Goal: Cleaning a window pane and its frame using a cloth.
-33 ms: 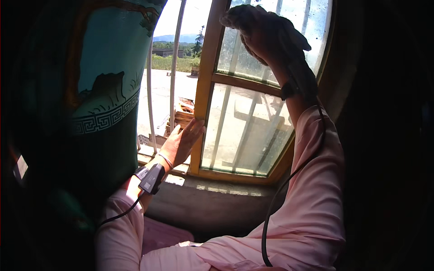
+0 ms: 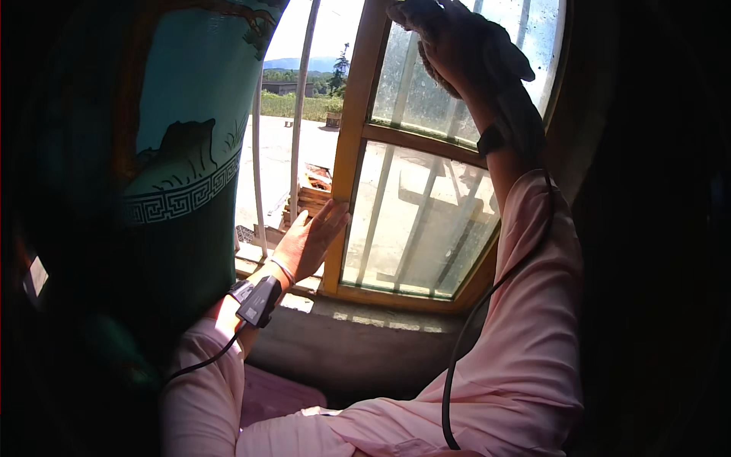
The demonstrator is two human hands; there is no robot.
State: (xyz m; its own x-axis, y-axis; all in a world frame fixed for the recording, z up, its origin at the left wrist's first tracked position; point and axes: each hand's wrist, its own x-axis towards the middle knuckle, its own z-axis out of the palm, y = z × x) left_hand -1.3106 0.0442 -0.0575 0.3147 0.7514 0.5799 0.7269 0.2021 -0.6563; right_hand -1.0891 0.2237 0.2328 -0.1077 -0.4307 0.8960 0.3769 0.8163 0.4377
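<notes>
While your right hand (image 2: 457, 65) reaches up to the upper pane (image 2: 411, 95) of a window, a grey cloth (image 2: 506, 57) lies bunched about it, against or just in front of the glass. The cloth's top is cut off by the upper edge, and its folds hide most of your fingers, so whether they pinch it or only press it flat cannot be told. Your left hand (image 2: 306, 244) is extended, its fingers straight and close together, their tips resting on the left upright of the yellow-brown window frame (image 2: 352, 152), beside the lower pane (image 2: 422, 228).

On your left forearm sits a black box (image 2: 257, 302) with a small pale label, too small to read. A dark band (image 2: 491, 142) circles your right wrist, and a black cable (image 2: 449, 381) runs down along your pink sleeve (image 2: 525, 320).

To the left stands a large teal vase (image 2: 190, 91), painted with a tree and a band of angular pattern, its top cut off and its base lost in shadow. Beyond pale upright bars (image 2: 301, 107), the yard (image 2: 276, 145) is washed out by glare. A pinkish surface (image 2: 282, 396) low down is hard to make out, and both sides fade to black
</notes>
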